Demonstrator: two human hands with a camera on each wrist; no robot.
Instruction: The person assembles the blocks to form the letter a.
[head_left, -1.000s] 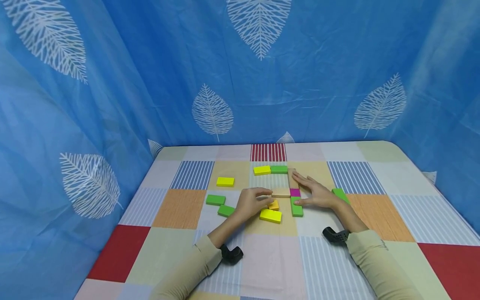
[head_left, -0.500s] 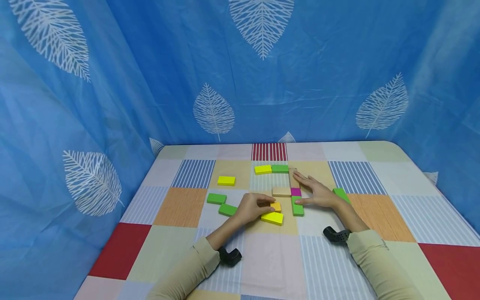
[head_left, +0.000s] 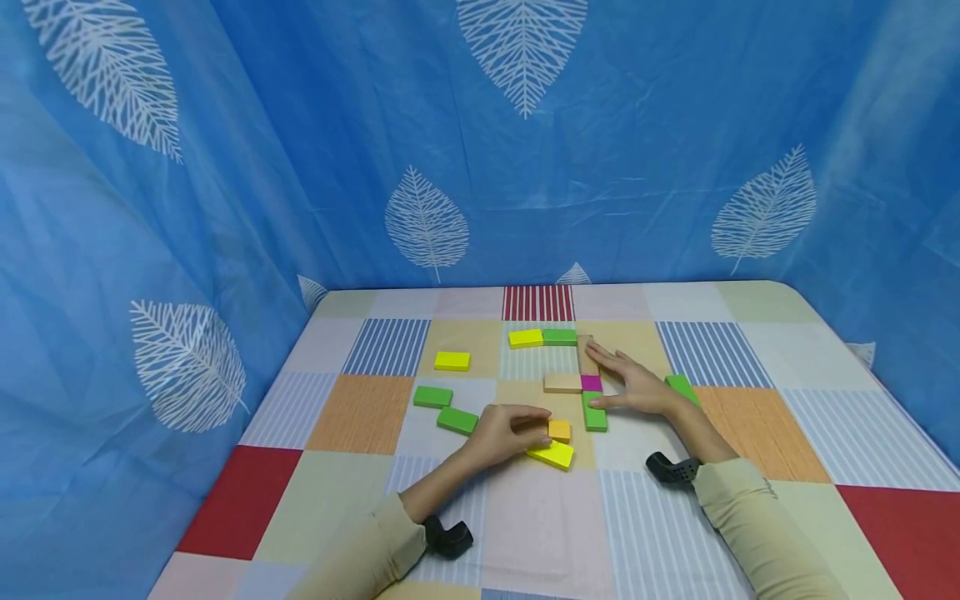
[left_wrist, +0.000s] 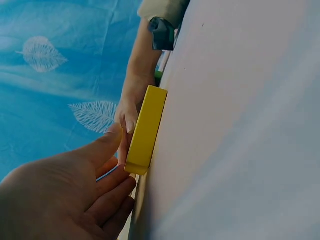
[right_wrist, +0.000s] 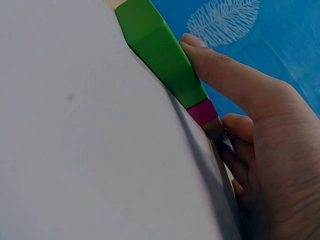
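My left hand (head_left: 504, 435) pinches a small orange block (head_left: 559, 430) by its left side, between thumb and fingers. Against the near side of that block lies a yellow block (head_left: 553, 456), close under the thumb. The left wrist view shows this yellow block (left_wrist: 146, 130) in front of the fingers, hiding the orange one. My right hand (head_left: 636, 387) lies with fingers spread along a column of blocks. Its fingertips rest on a plain wooden block (head_left: 584, 358), and the thumb touches a green block (right_wrist: 162, 52). Between these two sits a magenta block (right_wrist: 203, 111).
A light wooden block (head_left: 562, 383) joins the column from the left. Behind, a yellow block (head_left: 525, 338) and a green block (head_left: 559, 337) lie end to end. Loose yellow (head_left: 452, 362) and green blocks (head_left: 432, 397) lie left; another green block (head_left: 682, 389) is by the right wrist.
My left hand has drawn the orange block and the yellow block toward me and slightly right, away from the light wooden block. The right hand stays where it was.
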